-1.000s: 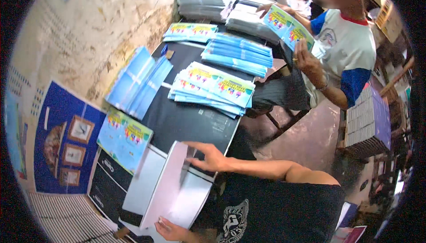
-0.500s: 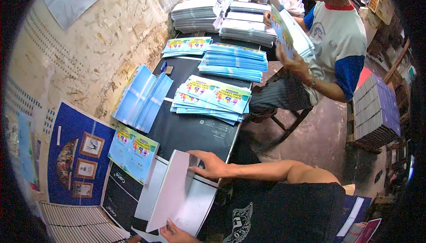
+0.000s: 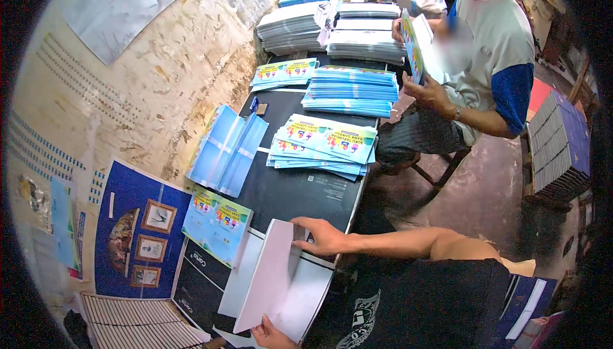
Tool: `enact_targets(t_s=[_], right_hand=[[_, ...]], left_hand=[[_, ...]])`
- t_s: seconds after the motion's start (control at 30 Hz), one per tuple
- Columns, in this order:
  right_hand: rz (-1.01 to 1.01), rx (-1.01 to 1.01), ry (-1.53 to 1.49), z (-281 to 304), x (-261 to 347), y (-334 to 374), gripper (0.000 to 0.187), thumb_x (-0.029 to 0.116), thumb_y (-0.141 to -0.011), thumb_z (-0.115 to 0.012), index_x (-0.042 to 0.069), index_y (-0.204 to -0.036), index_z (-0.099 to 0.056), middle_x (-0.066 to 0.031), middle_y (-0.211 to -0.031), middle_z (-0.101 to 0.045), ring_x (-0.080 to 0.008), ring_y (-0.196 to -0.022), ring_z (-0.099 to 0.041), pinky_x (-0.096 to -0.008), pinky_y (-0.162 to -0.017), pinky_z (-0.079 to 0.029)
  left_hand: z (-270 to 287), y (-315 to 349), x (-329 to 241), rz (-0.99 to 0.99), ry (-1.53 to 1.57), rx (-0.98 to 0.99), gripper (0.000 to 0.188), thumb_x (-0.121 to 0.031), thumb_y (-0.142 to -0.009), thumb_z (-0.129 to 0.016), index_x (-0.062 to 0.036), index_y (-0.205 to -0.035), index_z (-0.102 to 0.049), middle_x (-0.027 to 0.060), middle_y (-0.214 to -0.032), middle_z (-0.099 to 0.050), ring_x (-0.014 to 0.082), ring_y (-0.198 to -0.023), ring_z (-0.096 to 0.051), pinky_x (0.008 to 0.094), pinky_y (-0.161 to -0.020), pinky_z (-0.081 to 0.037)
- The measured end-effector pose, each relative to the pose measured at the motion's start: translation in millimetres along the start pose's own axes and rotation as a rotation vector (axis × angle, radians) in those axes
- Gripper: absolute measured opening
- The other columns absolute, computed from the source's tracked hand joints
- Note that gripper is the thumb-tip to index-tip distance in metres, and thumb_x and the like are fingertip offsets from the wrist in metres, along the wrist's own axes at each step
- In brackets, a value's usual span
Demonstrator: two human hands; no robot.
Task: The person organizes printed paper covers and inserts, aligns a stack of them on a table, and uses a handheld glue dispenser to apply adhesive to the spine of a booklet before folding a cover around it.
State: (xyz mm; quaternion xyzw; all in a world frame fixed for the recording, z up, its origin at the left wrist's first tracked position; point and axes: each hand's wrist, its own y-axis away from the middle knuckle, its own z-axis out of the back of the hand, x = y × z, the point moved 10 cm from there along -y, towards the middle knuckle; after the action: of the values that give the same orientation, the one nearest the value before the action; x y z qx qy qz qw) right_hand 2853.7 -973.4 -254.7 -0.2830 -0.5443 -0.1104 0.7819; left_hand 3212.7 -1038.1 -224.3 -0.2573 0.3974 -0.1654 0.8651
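Head view: white sheets [image 3: 265, 285], one raised, lie along the near edge of the table [image 3: 310, 199]; the right hand [image 3: 323, 237] curves at their far end, thumb and fingers apart; the left hand [image 3: 272, 334] touches their lower end, grip unclear.

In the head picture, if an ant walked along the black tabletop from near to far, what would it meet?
White sheet → fanned-out blue pile → neater blue stack → white paper stacks.
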Motion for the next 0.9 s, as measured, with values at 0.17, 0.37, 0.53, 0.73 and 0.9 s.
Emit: enact_targets(t_s=[0.17, 0.37, 0.53, 0.73, 0.9], right_hand=[[-0.005, 0.034, -0.017, 0.6, -2.6, -3.0, 0.05, 0.017, -0.083, -0.073, -0.001, -0.126, -0.053, -0.0225, -0.114, -0.063, -0.0383, -0.107, -0.063, -0.0442, -0.093, -0.052], [0.026, 0.058, 0.077, -9.4, 2.0, 2.0, 0.044, 0.02, -0.081, -0.075, -0.001, -0.115, -0.056, -0.0213, -0.105, -0.064, -0.0396, -0.099, -0.064, -0.0467, -0.086, -0.052], [0.278, -0.122, 0.201, 1.2, 21.8, -4.2, 0.041, 0.02, -0.076, -0.074, -0.003, -0.102, -0.053, -0.0248, -0.093, -0.059, -0.0449, -0.089, -0.059, -0.0488, -0.079, -0.049], [-0.291, 0.231, 0.278, -14.3, -27.9, -5.1, 0.045, 0.019, -0.077, -0.073, -0.005, -0.11, -0.055, -0.0287, -0.092, -0.066, -0.0417, -0.087, -0.067, -0.0471, -0.08, -0.052], [-0.351, 0.33, 0.289, -24.7, -44.9, 32.2, 0.042, 0.017, -0.076, -0.072, -0.005, -0.106, -0.054, -0.0281, -0.096, -0.063, -0.0445, -0.093, -0.063, -0.0487, -0.081, -0.05]], left_hand=[[-5.8, -4.9, 70.9, 0.199, -0.037, 0.264, 0.033, -0.023, -0.083, -0.082, 0.0044, -0.071, -0.069, 0.0153, -0.06, -0.063, 0.0215, -0.05, -0.045, 0.0408, -0.052, -0.041], [8.5, -7.9, 44.9, 0.131, -0.041, 0.088, 0.036, -0.025, -0.082, -0.083, 0.0035, -0.063, -0.07, 0.0122, -0.054, -0.061, 0.0205, -0.048, -0.041, 0.0409, -0.05, -0.04], [9.3, -14.8, 67.9, 0.323, -0.002, 0.355, 0.04, -0.028, -0.093, -0.07, 0.012, -0.096, -0.069, 0.0167, -0.086, -0.072, 0.0213, -0.07, -0.063, 0.0375, -0.061, -0.051], [-39.5, 25.5, 76.5, 0.637, 0.235, 0.566, 0.033, -0.023, -0.089, -0.076, 0.0097, -0.087, -0.07, 0.0014, -0.077, -0.065, 0.0074, -0.072, -0.052, 0.026, -0.063, -0.043], [-34.2, 77.6, 99.7, 0.883, 0.242, 0.62, 0.031, -0.023, -0.088, -0.077, 0.008, -0.091, -0.073, 0.0037, -0.083, -0.068, 0.0087, -0.076, -0.058, 0.0257, -0.069, -0.048]])
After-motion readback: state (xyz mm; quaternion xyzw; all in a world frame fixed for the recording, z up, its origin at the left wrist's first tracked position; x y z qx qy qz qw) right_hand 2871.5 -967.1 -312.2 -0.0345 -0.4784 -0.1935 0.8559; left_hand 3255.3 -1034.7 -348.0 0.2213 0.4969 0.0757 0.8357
